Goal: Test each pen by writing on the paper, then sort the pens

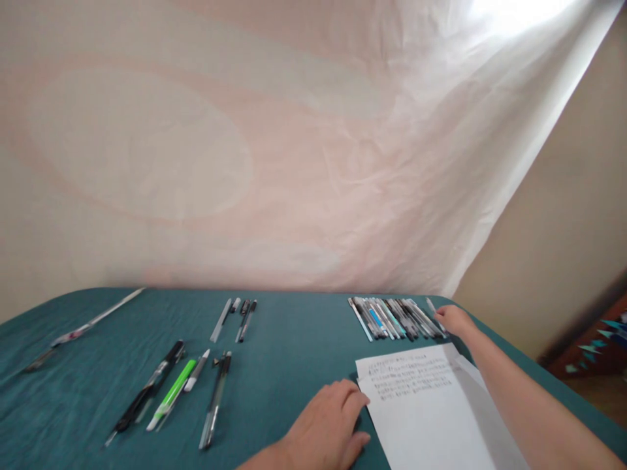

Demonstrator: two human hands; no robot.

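This looks like a room in a home, though you can't be certain: your desk (289, 372) wears a green cloth (73, 398), pale patterned fabric (294, 143) hangs curtain-like beyond your left grip (328, 421), a plain tan wall (563, 215) rises right of your right grip (454, 320), and handwritten paper (421, 421) lies just beside the left one.
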